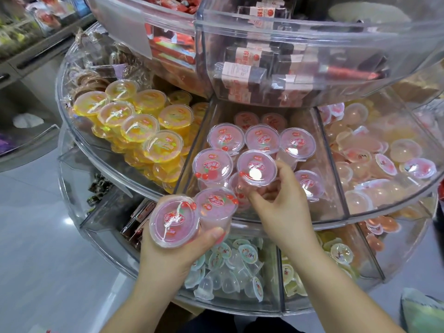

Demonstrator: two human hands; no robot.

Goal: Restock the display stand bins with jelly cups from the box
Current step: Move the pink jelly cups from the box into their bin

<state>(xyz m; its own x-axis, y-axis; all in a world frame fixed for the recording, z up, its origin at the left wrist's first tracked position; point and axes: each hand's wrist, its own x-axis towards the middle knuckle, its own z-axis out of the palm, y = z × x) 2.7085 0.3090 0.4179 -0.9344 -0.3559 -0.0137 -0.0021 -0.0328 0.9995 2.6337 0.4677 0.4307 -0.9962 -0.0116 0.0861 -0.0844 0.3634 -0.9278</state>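
Observation:
A round clear display stand has wedge-shaped bins. Its middle bin point(334, 207) holds several pink jelly cups point(225, 137) with cherry lids. My left hand point(173, 251) grips two pink jelly cups point(174, 221) side by side, just in front of the bin's front wall. My right hand point(281, 203) reaches into the bin and holds one pink jelly cup point(256, 168) upright by its sides, above the cups lying there. No box is in view.
Left of the pink bin is a bin of yellow jelly cups point(141, 126); to the right, small peach jellies point(374, 162). The tier above point(288, 42) overhangs with boxed snacks. The lower tier holds small clear jellies point(230, 267). Grey floor point(48, 236) lies to the left.

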